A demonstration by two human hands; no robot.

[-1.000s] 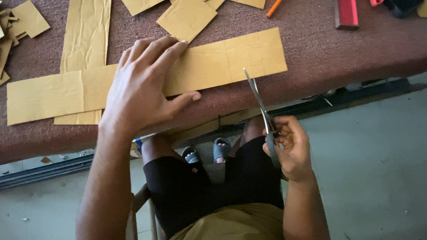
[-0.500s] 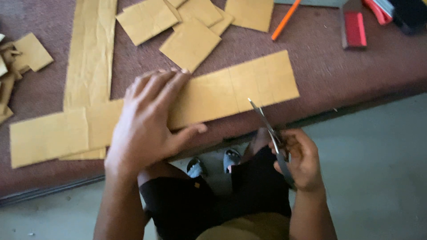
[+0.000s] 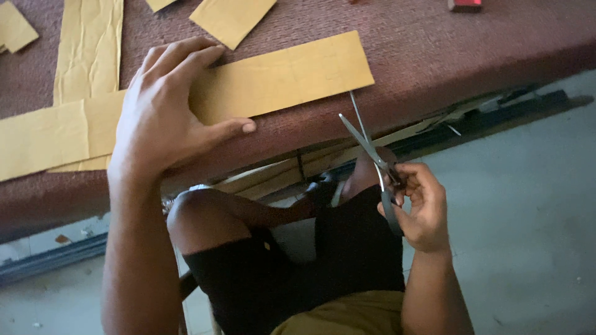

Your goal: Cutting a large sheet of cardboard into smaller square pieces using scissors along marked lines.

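The left hand (image 3: 164,111) lies flat and spread, palm down, on a long cardboard strip (image 3: 279,77), fingers stretched toward the far side and thumb pointing along the near edge of the bench (image 3: 472,56); it presses the strip down rather than gripping it. The strip runs across the bench's maroon cloth from the left edge of the view to its right end, which sits close to the bench's front edge. A second, wider strip (image 3: 87,56) lies crosswise under it at the left, running away from the person. The right hand (image 3: 419,208) is below the bench edge, closed around the dark handles of the scissors (image 3: 366,146). The blades are parted a little and point up toward the right end of the long strip, their tips just short of its near edge; whether they touch it cannot be told. A smaller cardboard piece (image 3: 233,18) lies beyond the long strip, another piece (image 3: 15,28) at the far left, and a red block (image 3: 464,5) at the top edge. The person's knees show under the bench.
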